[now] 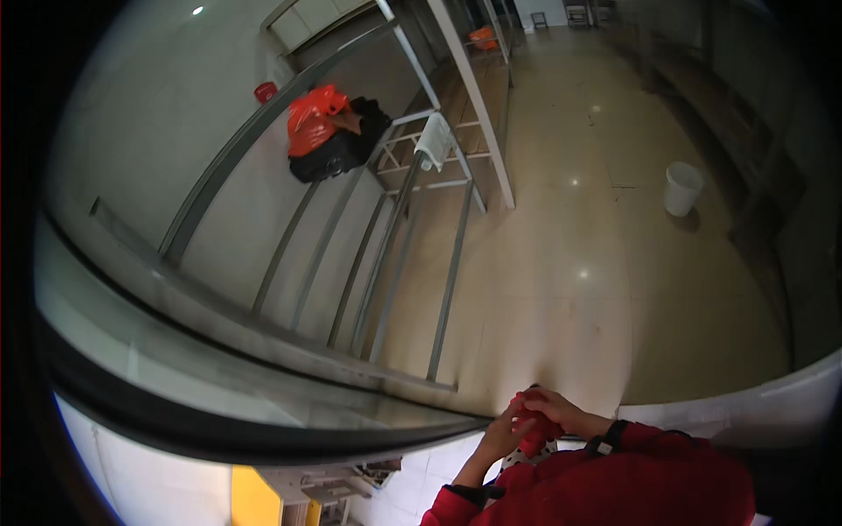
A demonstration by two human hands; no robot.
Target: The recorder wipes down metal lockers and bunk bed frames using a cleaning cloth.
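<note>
A bunched red cloth or plastic bag (541, 430) is held in front of my body, low in the view; which of the two it is I cannot tell. From the left side my left hand (503, 434) grips it with bent fingers. Above and to the right, my right hand (558, 406) closes over its top. The fingers of both hands nearly meet, and part of the red thing is hidden beneath them. Red sleeves (625, 483) with dark cuffs cover my arms. Under the red thing shows a white, black-spotted fabric (531, 454).
Left stands a metal bunk frame (316, 250) with bare slats. It bears a black bag (335, 154), an orange-red plastic bag (316, 118) and a white cloth (434, 139). A white bucket (683, 189) stands on the tiled floor (559, 315). A dark-edged door frame (197, 434) curves past my left.
</note>
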